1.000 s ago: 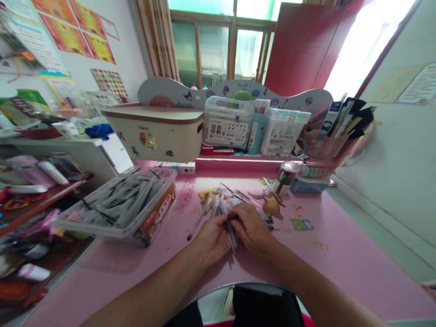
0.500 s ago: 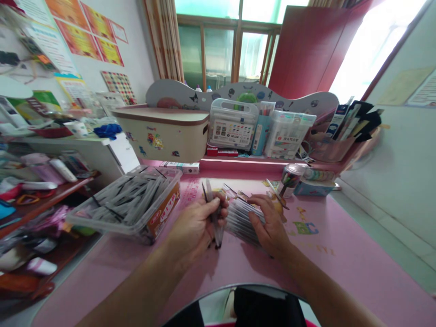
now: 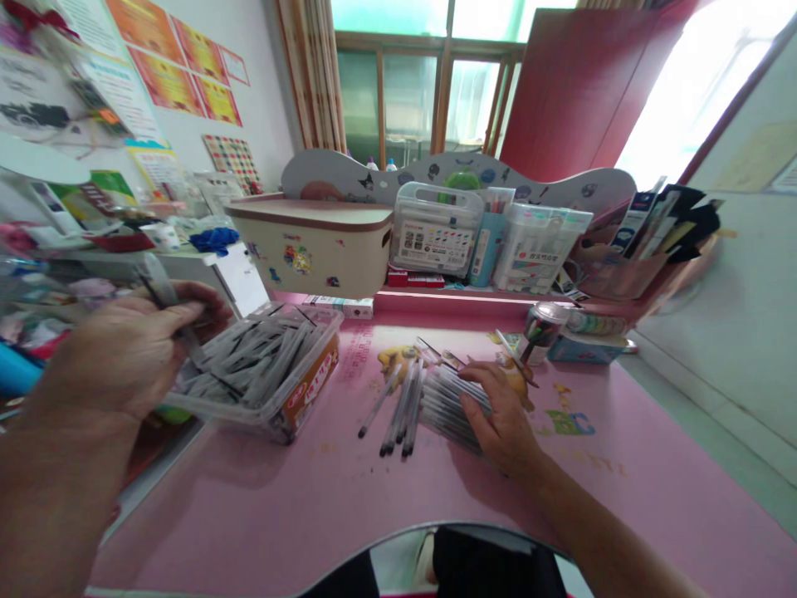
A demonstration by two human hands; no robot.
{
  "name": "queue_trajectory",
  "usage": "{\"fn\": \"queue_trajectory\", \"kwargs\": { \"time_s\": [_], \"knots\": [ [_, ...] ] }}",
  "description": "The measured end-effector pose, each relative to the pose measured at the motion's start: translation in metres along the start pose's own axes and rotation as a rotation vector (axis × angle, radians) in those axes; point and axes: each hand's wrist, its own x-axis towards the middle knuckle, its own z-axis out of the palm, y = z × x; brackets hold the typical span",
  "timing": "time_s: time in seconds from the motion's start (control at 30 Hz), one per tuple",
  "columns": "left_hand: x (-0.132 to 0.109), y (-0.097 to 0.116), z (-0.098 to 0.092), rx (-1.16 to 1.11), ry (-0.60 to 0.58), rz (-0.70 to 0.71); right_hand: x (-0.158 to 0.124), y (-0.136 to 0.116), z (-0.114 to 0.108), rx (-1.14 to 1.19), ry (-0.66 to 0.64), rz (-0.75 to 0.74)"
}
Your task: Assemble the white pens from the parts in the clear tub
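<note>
My left hand, closed round a clear-barrelled pen, is raised at the left edge of a clear plastic box. That box is heaped with clear pen parts and a few dark thin pieces. A neat row of clear pens lies on the pink desk, and my right hand rests on its right end, fingers bent but apart. Left of the row lies a loose bunch of pens with dark tips, plus a single pen beside it.
A cream storage bin, a marker case and a second marker box stand on the back shelf. A cup of pens and a blue tissue-like box sit at the back right. A cluttered shelf is at the left.
My left hand has swung left from the middle of the desk to the plastic box, uncovering the loose pens. My right hand stays on the row. The view has shifted slightly.
</note>
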Motion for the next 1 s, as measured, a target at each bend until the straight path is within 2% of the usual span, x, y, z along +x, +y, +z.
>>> {"fn": "queue_trajectory", "kwargs": {
  "time_s": [0.17, 0.33, 0.47, 0.67, 0.83, 1.0],
  "knots": [
    [0.002, -0.005, 0.006, 0.158, -0.054, -0.187, 0.000, 0.002, 0.001, -0.007, -0.015, -0.006],
    [-0.005, -0.005, 0.011, 0.177, -0.041, -0.244, 0.000, 0.002, 0.001, -0.009, -0.020, 0.006],
    [0.001, -0.011, 0.002, 0.122, -0.048, -0.160, 0.000, 0.001, 0.000, -0.001, -0.032, 0.004],
    [0.013, -0.011, -0.018, 0.234, 0.014, -0.054, 0.000, 0.000, 0.000, 0.006, -0.050, 0.004],
    [0.004, -0.003, -0.011, 0.376, 0.125, -0.030, 0.000, 0.002, 0.002, 0.012, -0.042, -0.024],
    [-0.006, -0.004, -0.007, 0.653, 0.131, 0.172, 0.000, 0.004, 0.002, 0.021, -0.049, -0.003]
  ]
}}
